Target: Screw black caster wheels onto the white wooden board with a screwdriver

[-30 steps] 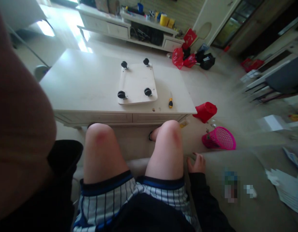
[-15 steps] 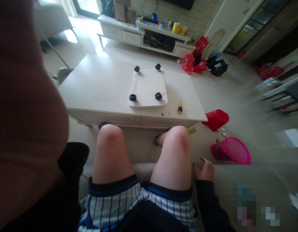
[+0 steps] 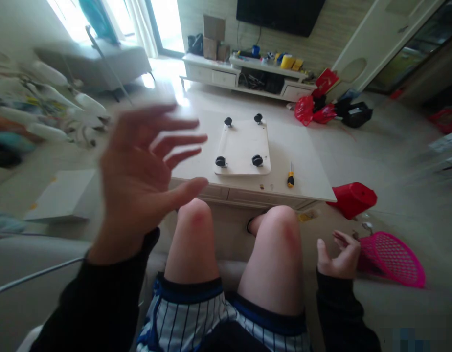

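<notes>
The left hand [image 3: 138, 181], slightly blurred, was raised, its fingers spread and its thumb held well away from them; the right hand [image 3: 339, 256] was lower, its thumb parted from its bent fingers; the two were well apart, bare knees [image 3: 286, 222] between and below them. The white, flat, round-cornered rectangular panel [image 3: 244, 139] lay forward of both hands and between them, to the right of the left hand's fingertips; four black twin-wheel casters [image 3: 257, 160] stood up near its corners. To the panel's right, forward of the right hand, lay the yellow-and-black-handled screwdriver [image 3: 290, 180], shaft pointing away from the hands; both rested on the glossy white rectangular table [image 3: 303, 161]. Just right of the right hand was the pink lattice plastic basket [image 3: 400, 261]; forward of that hand, the tipped red bucket [image 3: 354, 199].
</notes>
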`<state>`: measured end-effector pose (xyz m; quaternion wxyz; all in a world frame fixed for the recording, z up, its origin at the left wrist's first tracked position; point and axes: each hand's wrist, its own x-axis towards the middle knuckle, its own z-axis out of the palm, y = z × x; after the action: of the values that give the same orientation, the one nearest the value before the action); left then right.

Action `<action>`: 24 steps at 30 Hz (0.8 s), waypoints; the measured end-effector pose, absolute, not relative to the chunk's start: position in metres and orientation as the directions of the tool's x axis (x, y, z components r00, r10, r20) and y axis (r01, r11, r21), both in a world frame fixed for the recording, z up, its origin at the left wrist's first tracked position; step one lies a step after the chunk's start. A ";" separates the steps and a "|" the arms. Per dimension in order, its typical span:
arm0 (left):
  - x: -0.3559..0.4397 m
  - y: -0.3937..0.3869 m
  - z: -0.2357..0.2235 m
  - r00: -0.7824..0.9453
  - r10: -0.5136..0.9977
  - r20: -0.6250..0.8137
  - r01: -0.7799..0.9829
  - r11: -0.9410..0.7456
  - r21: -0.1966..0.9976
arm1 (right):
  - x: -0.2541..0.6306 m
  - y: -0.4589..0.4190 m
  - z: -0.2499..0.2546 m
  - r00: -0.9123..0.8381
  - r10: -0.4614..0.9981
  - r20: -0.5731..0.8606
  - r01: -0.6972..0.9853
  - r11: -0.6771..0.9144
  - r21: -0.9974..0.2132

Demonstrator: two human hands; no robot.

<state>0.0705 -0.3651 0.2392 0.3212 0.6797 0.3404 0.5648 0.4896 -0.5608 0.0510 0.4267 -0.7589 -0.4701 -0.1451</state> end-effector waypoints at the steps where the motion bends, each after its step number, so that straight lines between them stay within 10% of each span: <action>1: 0.077 -0.359 0.226 0.170 0.847 0.504 0.121 -0.525 0.842 | 0.486 -0.549 0.059 0.492 0.590 0.640 0.849 -0.164 -0.502; 10: 0.137 -0.312 0.096 0.323 0.946 0.003 0.299 -0.106 0.948 | 0.432 -0.403 0.107 0.390 0.748 0.538 0.785 0.036 -0.619; 13: 0.166 -0.291 0.091 0.363 0.930 -0.063 0.251 -0.033 0.967 | 0.422 -0.339 0.111 0.589 0.753 0.294 0.506 -0.061 -0.860; 24: 0.245 -0.186 0.055 0.354 0.923 -0.152 0.347 0.022 0.938 | 0.470 -0.216 0.036 0.660 0.751 -0.002 0.472 -0.417 -0.777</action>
<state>0.2453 -0.1860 0.0553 0.5156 0.6411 0.4950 0.2793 0.4704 -0.2156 0.0355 0.3915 -0.8228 -0.3715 0.1782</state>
